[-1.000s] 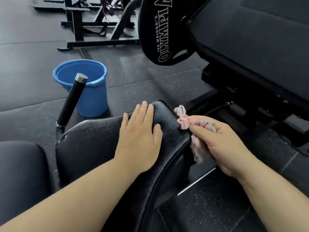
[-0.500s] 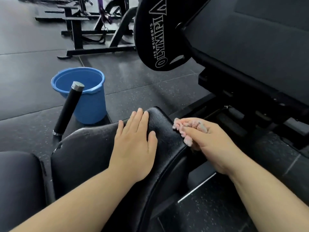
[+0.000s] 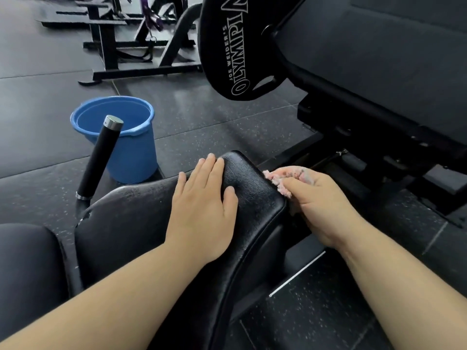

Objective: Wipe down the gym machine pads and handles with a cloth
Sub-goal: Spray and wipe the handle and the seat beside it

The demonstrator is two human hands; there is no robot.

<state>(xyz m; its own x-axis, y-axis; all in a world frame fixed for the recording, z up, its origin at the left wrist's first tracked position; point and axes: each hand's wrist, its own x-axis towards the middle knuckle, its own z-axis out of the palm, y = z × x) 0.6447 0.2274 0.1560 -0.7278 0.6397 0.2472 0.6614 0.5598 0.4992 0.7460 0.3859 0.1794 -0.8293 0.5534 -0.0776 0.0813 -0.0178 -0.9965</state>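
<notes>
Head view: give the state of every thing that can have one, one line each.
left hand, open, flat on top of the seat pad.
right hand, gripping the pink cloth at the pad's right edge.
pink cloth, bunched, pressed against that edge.
seat pad, scuffed at its left corner.
blue bucket, upright on the floor, contents unclear.
black handle, tilted, untouched.

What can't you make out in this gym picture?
Head view: most of the pink cloth, bunched inside the right hand.
Head view: the side of the pad under that hand, hidden by it.
Head view: lettering on the plate, cut by the top edge.
</notes>
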